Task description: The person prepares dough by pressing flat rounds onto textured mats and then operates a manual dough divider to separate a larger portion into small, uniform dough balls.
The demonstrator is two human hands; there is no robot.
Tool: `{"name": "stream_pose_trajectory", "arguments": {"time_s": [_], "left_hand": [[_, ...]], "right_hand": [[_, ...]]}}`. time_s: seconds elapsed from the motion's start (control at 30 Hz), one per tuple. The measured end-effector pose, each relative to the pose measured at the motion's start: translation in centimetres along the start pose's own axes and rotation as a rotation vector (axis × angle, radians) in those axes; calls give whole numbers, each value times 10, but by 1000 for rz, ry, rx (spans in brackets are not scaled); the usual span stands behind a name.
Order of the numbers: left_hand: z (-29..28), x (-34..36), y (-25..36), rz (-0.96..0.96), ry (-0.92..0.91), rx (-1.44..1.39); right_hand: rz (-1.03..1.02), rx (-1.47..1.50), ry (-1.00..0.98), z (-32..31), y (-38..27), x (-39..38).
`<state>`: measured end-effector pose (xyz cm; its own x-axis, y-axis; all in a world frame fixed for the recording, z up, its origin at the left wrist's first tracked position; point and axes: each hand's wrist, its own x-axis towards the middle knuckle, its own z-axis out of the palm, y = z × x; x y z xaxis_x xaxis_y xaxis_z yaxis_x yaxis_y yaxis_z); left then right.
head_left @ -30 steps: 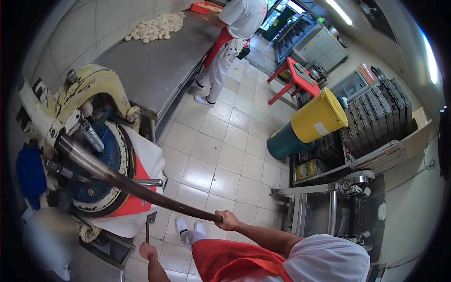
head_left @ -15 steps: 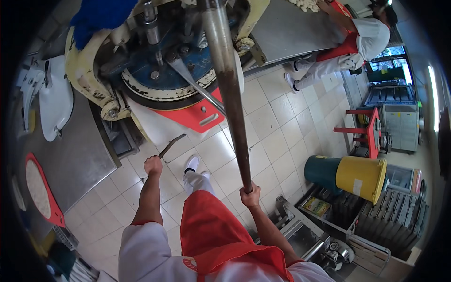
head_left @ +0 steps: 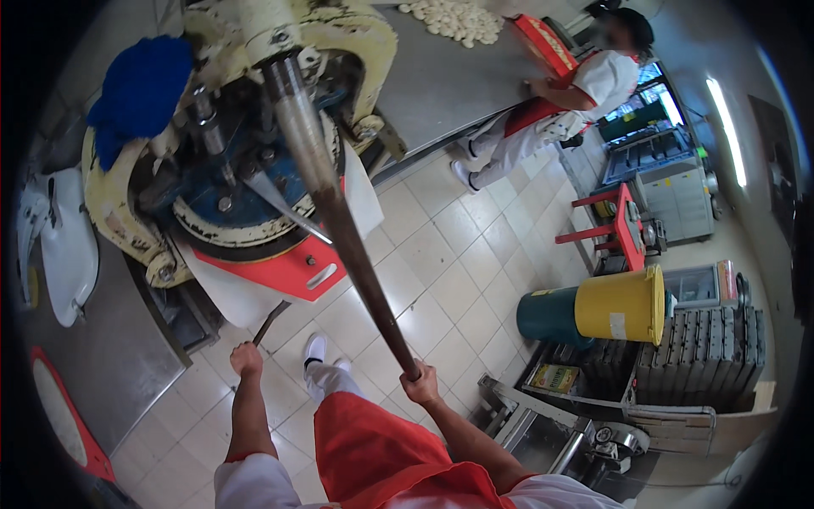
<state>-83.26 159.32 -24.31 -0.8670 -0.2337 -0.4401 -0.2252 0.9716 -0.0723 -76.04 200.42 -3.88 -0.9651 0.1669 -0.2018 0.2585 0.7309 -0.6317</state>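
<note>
The lower end of a long, worn metal lever (head_left: 335, 204) is in the closed fist of my right hand (head_left: 420, 385). That lever slants down from the top of a cream and blue round press (head_left: 229, 182). My left hand (head_left: 247, 359) is closed around the end of a shorter dark handle (head_left: 271, 322), whose far end reaches the underside of the press. Between the two lies a red board (head_left: 280, 270) with a slot, sticking out from the press. A thin metal bar (head_left: 284, 208) crosses the press's blue top. A blue cloth (head_left: 140, 97) drapes over its left side.
A co-worker (head_left: 585, 93) stands at the far steel table (head_left: 441, 93), near dough pieces (head_left: 458, 21) and a red tray (head_left: 547, 44). Yellow (head_left: 619, 305) and green bins (head_left: 551, 318) stand right, beside a metal machine (head_left: 551, 441). Another steel table (head_left: 102, 365) holds a dough-covered red board (head_left: 85, 445).
The view has shifted, so the press and lever appear farther left and lower. Both my hands keep their grips. The co-worker's hand has moved from the dough pieces to near the red tray.
</note>
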Motion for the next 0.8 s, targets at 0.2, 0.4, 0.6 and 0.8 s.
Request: {"name": "stream_pose_trajectory", "arguments": {"time_s": [0.2, 0.4, 0.6, 0.8], "left_hand": [[-16, -4, 3, -16, -14, 0], [-19, -4, 4, -10, -47, 7], [-1, 0, -7, -20, -34, 16], [-4, 2, 18, 11, -34, 7]], "right_hand": [[-26, -16, -18, -1, -5, 0], [-15, -13, -35, -3, -9, -5], [-7, 41, -13, -15, -17, -12], [119, -19, -98, -40, -7, -14]]}}
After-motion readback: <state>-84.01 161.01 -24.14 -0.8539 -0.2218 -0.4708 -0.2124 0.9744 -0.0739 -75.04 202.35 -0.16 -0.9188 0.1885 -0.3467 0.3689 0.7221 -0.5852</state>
